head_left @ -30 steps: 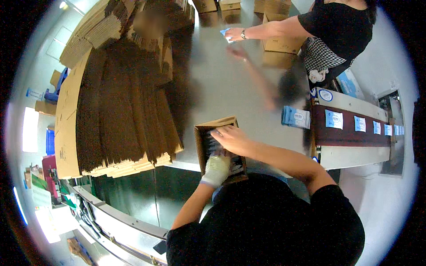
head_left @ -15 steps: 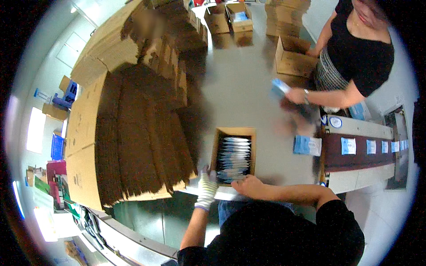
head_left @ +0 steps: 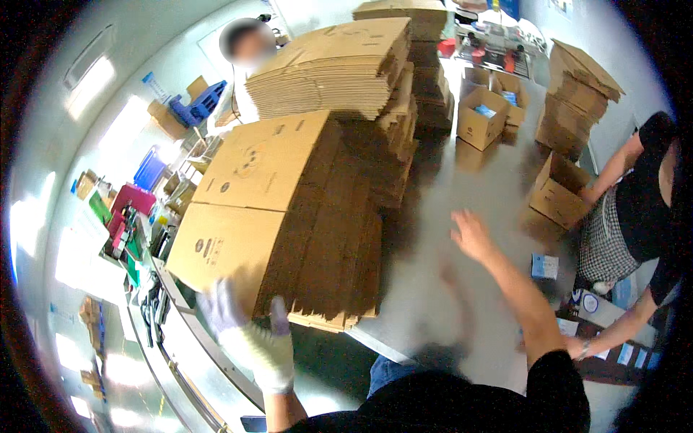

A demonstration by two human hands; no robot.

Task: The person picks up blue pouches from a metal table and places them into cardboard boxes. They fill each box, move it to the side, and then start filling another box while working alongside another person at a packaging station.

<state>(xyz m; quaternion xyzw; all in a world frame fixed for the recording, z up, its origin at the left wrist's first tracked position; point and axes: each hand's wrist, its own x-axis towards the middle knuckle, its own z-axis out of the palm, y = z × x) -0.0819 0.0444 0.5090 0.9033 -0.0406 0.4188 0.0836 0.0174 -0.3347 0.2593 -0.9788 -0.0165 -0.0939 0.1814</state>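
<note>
Head view: gloved left hand reaches open-fingered at the near corner of the flattened carton stack, bare right hand spread empty over the table; a careless tug could topple cartons.

L hand gloved, fingers spread, R hand bare, open
</note>
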